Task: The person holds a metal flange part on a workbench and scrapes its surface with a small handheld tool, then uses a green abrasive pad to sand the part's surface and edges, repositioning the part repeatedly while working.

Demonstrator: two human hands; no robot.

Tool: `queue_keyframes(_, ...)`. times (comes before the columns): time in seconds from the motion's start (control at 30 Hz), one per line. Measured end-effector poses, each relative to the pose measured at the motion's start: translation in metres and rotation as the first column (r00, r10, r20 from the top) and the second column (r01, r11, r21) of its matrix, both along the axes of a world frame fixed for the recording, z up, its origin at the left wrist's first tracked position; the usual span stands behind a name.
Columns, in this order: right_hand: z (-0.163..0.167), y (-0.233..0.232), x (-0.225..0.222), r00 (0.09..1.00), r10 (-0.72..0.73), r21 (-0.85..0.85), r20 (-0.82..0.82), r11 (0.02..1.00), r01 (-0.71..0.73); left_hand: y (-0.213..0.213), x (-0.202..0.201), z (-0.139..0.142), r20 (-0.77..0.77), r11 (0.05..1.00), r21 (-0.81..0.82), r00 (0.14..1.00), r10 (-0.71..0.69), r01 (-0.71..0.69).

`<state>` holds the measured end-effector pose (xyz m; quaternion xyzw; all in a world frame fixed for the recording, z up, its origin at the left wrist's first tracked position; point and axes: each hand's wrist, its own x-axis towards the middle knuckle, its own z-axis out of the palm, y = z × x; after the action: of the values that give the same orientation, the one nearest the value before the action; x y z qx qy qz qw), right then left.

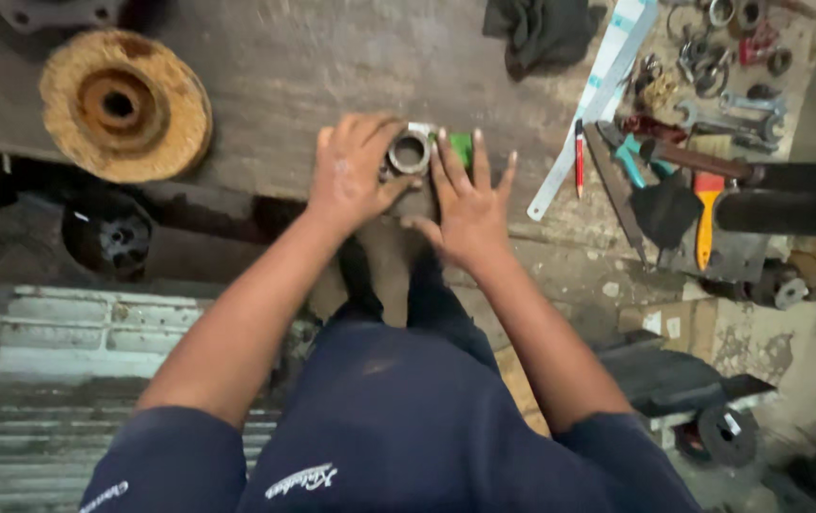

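A metal ring-shaped part (409, 152), like a bearing or sleeve, sits on a dark block at the edge of a worn wooden bench (284, 76). My left hand (351, 176) is curled around the ring's left side, fingers over its top. My right hand (470, 199) lies flat beside it on the right, fingers spread and pressing on the block. A small green object (463, 145) shows just behind my right fingers. The block under the hands is mostly hidden.
A rusty round flanged disc (125, 104) lies at the bench's left. To the right are a steel ruler (588, 114), a red pen (579, 157), pliers, a brush with an orange handle (707, 214), wrenches and several rings. A dark rag (541, 33) lies at the back.
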<state>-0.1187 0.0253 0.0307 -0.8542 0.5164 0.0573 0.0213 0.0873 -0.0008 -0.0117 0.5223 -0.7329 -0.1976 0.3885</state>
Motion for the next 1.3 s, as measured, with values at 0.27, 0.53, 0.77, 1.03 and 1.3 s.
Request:
queue_keyframes(0.27,0.002,-0.003,0.004,1.0,0.003,-0.026,0.001,1.0,-0.003,0.002,-0.001,-0.005,0.006,1.0,-0.013,1.0,0.009,-0.009)
queue_keyframes(0.53,-0.004,-0.004,-0.005,0.997,-0.066,0.046,0.038,0.997,0.064,0.001,-0.001,-0.01,0.054,1.0,0.0,0.999,0.01,-0.01)
queue_keyframes(0.77,-0.004,-0.011,-0.007,0.985,-0.143,0.005,0.1,0.99,0.143,0.002,-0.001,-0.009,0.0,1.0,-0.017,1.0,0.0,0.0)
queue_keyframes(1.03,-0.008,-0.005,-0.009,0.974,-0.169,0.045,0.147,0.985,0.164,0.003,0.0,-0.006,0.056,1.0,-0.028,0.998,-0.002,0.003)
queue_keyframes(1.3,-0.017,0.003,-0.009,0.979,-0.168,0.028,0.113,0.986,0.165,0.005,0.002,-0.004,0.035,1.0,0.002,0.999,-0.015,0.015)
